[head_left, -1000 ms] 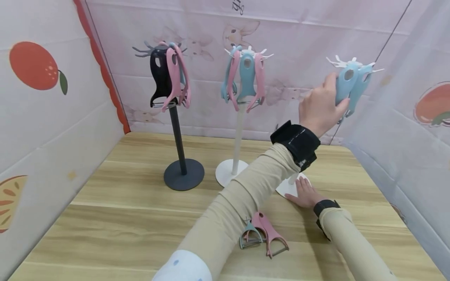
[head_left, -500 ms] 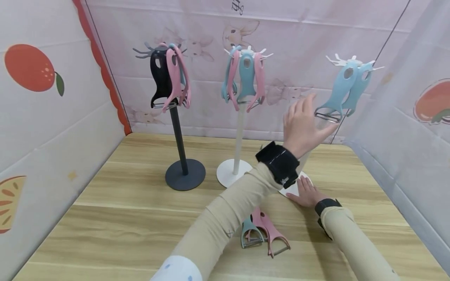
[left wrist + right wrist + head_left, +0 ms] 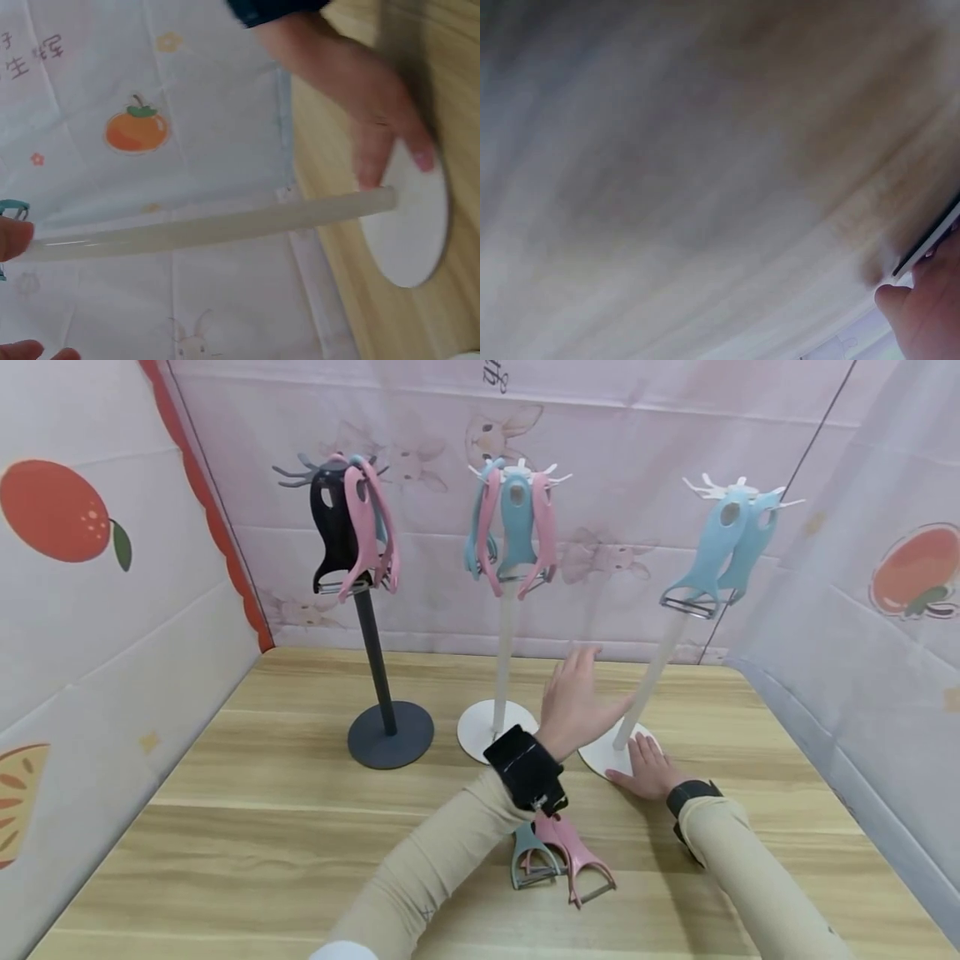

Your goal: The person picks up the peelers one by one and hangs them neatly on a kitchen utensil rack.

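In the head view my left hand [image 3: 576,708] hovers between the middle and right racks, fingers spread and holding nothing. Its thumb [image 3: 13,238] shows at the left wrist view's edge. My right hand [image 3: 649,768] rests with extended fingers on the round white base [image 3: 600,756] of the right rack. This rack's pale pole [image 3: 651,685] leans to the right. Two light blue peelers [image 3: 712,556] hang from its white hooks [image 3: 716,489]. Below my left hand lie a teal peeler [image 3: 528,847] and two pink peelers [image 3: 577,852]. The right wrist view is mostly blurred.
A dark rack [image 3: 390,735] at left bears a black peeler [image 3: 333,527] and pink and blue ones. On the middle white rack [image 3: 504,668] hang several pink and blue peelers. Printed cloth walls [image 3: 420,518] enclose the wooden table [image 3: 300,827] at the back and sides.
My left hand has let go of a light blue peeler on the right rack and moved down and to the left. The peeler hangs there. My right hand stays on the base.
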`<state>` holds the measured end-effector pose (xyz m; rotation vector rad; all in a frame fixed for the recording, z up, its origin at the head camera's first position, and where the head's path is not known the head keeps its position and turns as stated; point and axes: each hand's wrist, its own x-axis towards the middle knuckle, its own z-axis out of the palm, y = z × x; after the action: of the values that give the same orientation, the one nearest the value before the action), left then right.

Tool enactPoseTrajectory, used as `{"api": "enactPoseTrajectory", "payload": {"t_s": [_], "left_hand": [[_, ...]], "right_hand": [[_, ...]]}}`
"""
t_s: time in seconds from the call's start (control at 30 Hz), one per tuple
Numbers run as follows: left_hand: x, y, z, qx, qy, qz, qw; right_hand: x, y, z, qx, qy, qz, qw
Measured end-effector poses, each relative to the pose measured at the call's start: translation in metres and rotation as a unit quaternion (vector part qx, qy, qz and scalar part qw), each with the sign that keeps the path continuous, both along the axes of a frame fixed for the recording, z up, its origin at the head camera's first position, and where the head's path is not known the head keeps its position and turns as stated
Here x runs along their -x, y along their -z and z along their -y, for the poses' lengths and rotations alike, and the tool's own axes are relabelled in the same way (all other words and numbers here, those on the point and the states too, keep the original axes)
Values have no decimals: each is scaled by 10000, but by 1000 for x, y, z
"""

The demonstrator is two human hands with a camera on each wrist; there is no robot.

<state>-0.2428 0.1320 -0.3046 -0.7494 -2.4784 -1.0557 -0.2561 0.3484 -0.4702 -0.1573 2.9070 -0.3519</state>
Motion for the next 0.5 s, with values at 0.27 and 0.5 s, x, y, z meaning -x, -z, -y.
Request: {"api": "enactPoseTrajectory", "payload": {"t_s": [0.27, 0.5], "left_hand": [[-11, 35, 40, 1995, 174, 751, 9769], [-19, 63, 65, 2780, 332, 886, 9559]], "right_hand": [[-3, -3, 5, -40, 0, -71, 10000], [-2, -2, 2, -58, -29, -110, 9999]]}}
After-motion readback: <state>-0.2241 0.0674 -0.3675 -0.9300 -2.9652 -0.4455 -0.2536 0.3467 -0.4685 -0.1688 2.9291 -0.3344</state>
